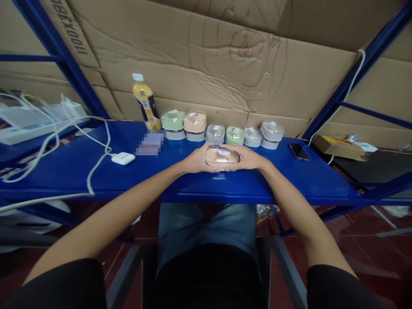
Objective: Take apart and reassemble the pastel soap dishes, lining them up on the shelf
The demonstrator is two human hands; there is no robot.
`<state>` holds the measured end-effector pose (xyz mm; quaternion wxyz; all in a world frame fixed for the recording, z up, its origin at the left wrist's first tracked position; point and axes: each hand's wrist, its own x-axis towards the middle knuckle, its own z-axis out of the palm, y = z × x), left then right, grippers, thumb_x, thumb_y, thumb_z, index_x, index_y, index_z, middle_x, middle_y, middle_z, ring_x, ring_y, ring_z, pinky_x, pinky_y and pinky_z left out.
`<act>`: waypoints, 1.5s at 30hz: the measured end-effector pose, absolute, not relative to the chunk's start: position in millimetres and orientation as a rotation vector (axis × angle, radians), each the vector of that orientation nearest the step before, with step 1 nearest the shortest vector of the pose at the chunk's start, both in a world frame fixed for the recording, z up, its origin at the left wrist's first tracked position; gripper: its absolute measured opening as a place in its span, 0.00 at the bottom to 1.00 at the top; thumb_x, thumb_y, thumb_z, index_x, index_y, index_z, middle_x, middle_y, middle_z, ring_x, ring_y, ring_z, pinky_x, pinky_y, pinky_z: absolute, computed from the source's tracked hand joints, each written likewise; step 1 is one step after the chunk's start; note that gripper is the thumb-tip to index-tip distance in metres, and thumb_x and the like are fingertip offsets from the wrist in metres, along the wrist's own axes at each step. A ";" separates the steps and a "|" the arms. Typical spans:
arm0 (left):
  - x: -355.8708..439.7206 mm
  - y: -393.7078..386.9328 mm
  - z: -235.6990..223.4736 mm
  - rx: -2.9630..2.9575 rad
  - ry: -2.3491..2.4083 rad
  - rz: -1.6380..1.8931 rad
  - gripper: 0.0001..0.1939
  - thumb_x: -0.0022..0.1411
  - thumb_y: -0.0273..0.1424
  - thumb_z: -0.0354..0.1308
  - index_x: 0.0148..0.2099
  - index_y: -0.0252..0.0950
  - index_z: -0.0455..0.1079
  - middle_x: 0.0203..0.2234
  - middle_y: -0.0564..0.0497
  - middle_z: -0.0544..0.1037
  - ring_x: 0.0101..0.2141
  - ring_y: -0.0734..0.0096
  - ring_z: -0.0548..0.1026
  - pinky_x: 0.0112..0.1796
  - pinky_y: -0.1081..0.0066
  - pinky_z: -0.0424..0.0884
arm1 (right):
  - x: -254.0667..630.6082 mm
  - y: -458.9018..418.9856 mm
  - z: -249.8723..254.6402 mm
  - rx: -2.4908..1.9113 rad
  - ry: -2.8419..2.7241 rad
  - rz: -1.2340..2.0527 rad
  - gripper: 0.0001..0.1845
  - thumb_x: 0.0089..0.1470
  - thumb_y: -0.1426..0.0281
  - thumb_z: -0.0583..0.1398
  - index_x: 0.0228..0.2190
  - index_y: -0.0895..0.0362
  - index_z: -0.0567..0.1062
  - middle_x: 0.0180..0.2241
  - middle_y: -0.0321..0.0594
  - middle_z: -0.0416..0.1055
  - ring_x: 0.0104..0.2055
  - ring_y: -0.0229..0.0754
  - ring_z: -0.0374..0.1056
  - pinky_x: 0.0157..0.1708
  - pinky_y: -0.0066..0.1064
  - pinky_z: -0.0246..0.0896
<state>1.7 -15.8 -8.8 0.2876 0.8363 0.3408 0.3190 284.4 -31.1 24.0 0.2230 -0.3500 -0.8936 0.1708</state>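
A peach-coloured lidded box (222, 159) with a see-through top, a round white label and a pale latch-like bar is held between both hands over the blue tabletop (193, 186). My left hand (198, 159) wraps its left end, and my right hand (249, 158) wraps the right end. Whether its underside touches the tabletop I cannot tell. Just behind stand several similar boxes in a row: a green one (174, 120) and a peach one (195, 122), each on top of another box, then single grey (215, 134), green (234, 135) and grey (252, 136) ones, and a grey stack (272, 131).
A yellow drink bottle (146, 103) stands at the back left, near a blurred-out flat item (150, 143). A white earbud case (122, 158) lies beside white cables (92, 171). To the right are a phone (299, 151) and an opened cardboard box (341, 146). Blue posts frame both sides.
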 end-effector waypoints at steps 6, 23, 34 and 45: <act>-8.2 -12.4 -10.7 2.208 0.842 0.973 0.60 0.51 0.53 0.80 0.76 0.34 0.58 0.66 0.29 0.76 0.64 0.37 0.79 0.64 0.42 0.77 | 294.8 -35.0 36.0 -0.980 -2.346 0.426 0.51 0.47 0.44 0.78 0.67 0.50 0.79 0.66 0.48 0.80 0.68 0.64 0.75 0.70 0.58 0.67; 67.7 19.0 23.3 2.903 1.538 0.464 0.42 0.73 0.39 0.62 0.79 0.19 0.56 0.78 0.20 0.60 0.78 0.27 0.57 0.74 0.39 0.56 | 282.1 32.5 80.2 -2.310 -1.488 -0.400 0.42 0.68 0.50 0.65 0.65 0.74 0.74 0.62 0.78 0.74 0.65 0.75 0.73 0.61 0.57 0.69; 46.9 -67.5 28.6 2.860 1.521 0.583 0.36 0.71 0.39 0.67 0.73 0.26 0.63 0.69 0.23 0.70 0.69 0.24 0.69 0.67 0.37 0.67 | 285.9 12.5 83.6 -2.150 -1.490 -0.403 0.50 0.68 0.39 0.60 0.64 0.76 0.74 0.62 0.83 0.72 0.63 0.80 0.72 0.59 0.65 0.69; 3.0 -31.7 8.1 2.477 0.991 0.890 0.54 0.53 0.45 0.78 0.75 0.35 0.59 0.70 0.29 0.71 0.69 0.30 0.74 0.67 0.39 0.72 | 260.3 -32.9 36.9 -0.970 -2.441 0.171 0.70 0.43 0.30 0.74 0.75 0.53 0.67 0.76 0.58 0.64 0.80 0.71 0.57 0.78 0.65 0.55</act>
